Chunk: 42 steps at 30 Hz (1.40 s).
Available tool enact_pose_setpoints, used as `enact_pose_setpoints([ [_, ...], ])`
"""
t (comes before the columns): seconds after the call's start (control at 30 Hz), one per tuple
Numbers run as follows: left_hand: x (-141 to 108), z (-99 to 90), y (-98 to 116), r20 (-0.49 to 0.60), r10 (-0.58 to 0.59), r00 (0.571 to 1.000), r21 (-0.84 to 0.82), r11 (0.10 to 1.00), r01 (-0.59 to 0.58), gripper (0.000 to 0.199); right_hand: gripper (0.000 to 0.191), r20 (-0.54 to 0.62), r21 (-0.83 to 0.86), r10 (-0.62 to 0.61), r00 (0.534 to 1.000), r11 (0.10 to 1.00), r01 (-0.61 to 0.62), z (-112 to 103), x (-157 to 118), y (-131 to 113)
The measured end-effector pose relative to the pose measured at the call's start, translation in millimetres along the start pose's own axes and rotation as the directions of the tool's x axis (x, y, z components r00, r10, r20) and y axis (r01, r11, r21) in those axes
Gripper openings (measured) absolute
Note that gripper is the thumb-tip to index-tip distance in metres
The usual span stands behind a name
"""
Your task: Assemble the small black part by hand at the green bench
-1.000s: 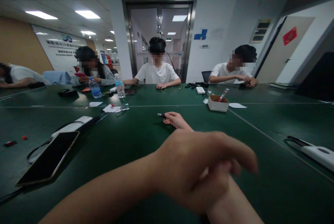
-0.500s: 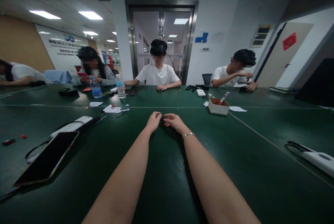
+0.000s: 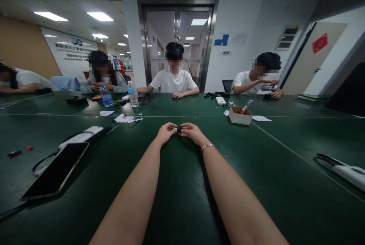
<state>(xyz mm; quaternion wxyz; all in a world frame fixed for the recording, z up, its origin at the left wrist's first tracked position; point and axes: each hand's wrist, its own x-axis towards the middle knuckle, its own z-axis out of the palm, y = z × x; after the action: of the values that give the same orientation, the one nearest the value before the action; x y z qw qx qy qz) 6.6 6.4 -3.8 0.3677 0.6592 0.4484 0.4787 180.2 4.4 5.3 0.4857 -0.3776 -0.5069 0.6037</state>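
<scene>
Above the green table (image 3: 182, 184) my two hands meet, fingertips nearly touching. A small dark object (image 3: 179, 128) sits between them, too small to name. The fingers of my right hand (image 3: 192, 132) are closed on its right side. My left hand (image 3: 166, 132) is pinched at the other side, where a tiny pale bit shows by the fingertips. Whether that bit belongs to the dark object, I cannot tell. A silver bracelet (image 3: 208, 147) circles my right wrist.
At left lie a phone (image 3: 57, 171), a white device (image 3: 81, 137) with a black strap, and small red pieces. Paper scraps (image 3: 124, 118) and two bottles (image 3: 133, 94) are beyond. A small box (image 3: 240, 116) stands right of centre; another white device (image 3: 346, 171) lies far right. Several people sit opposite.
My left hand has shifted slightly left, and more of the small dark object shows between my hands, with a pale bit at the left fingertips. The view has turned a little left.
</scene>
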Motion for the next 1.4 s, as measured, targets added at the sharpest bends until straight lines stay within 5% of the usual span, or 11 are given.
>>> enact_pose_setpoints([
  [0.17,-0.5,-1.1,0.9,-0.025,-0.008,1.000,-0.047,0.999,0.006,0.017,0.005,-0.047,-0.077,0.069,0.996,0.994,-0.073,3.6,3.4,-1.1],
  [0.27,-0.9,-0.5,1.1,-0.018,-0.031,0.999,-0.062,0.998,0.030,0.017,0.011,-0.054,-0.162,0.082,0.995,0.983,-0.089,4.3,6.0,0.1],
  [0.5,-0.5,0.8,-2.1,-0.015,-0.058,0.998,-0.052,0.997,0.057,0.016,0.013,-0.010,-0.004,0.007,1.000,1.000,-0.008,1.7,0.6,-0.7],
  [0.87,-10.4,4.5,17.3,-0.050,-0.125,0.991,0.312,0.941,0.134,0.045,0.025,0.049,0.077,-0.039,0.998,0.996,0.035,-1.7,-3.9,-1.5],
  [1.1,-9.8,6.6,19.5,-0.099,-0.133,0.986,0.331,0.930,0.159,0.057,0.020,0.015,0.119,-0.001,1.000,0.993,-0.001,-0.5,-2.4,-2.0],
  [1.4,-7.2,9.2,7.5,-0.039,0.034,0.999,0.132,0.991,-0.029,0.021,0.012,-0.060,0.126,0.035,0.998,0.992,-0.028,0.7,-1.1,-2.9],
])
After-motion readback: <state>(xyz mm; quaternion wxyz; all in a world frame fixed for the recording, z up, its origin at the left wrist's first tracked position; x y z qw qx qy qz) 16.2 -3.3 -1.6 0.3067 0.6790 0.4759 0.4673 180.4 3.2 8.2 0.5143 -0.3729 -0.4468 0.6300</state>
